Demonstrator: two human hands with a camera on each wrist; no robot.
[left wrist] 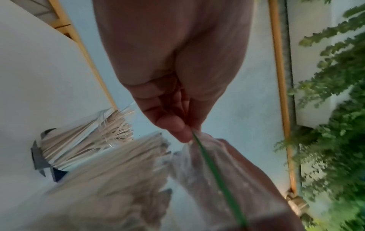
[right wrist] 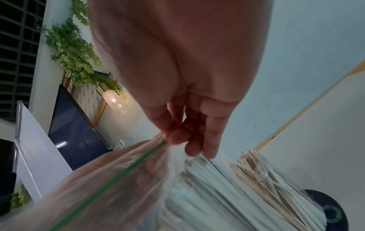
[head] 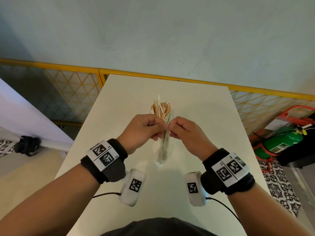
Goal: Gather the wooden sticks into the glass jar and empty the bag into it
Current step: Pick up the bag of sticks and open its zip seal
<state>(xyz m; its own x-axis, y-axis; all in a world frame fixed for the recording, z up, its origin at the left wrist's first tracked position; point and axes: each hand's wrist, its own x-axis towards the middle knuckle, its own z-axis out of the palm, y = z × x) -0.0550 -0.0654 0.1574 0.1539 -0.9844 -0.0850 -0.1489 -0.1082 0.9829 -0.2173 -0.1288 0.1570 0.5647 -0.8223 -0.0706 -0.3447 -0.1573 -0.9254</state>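
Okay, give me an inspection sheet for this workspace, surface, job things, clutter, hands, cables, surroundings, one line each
Surface: white table, bare around the work.
Job's things: glass jar upright, full of wooden sticks; clear bag with a green zip line, sticks inside, held above the table.
Clutter: nothing seen.
Hands: left hand and right hand each pinch the bag's top edge.
Cables: black cable runs from each wrist unit toward the body.
Surroundings: yellow lattice railing, green cylinder in an orange stand on the right, hanging greenery.
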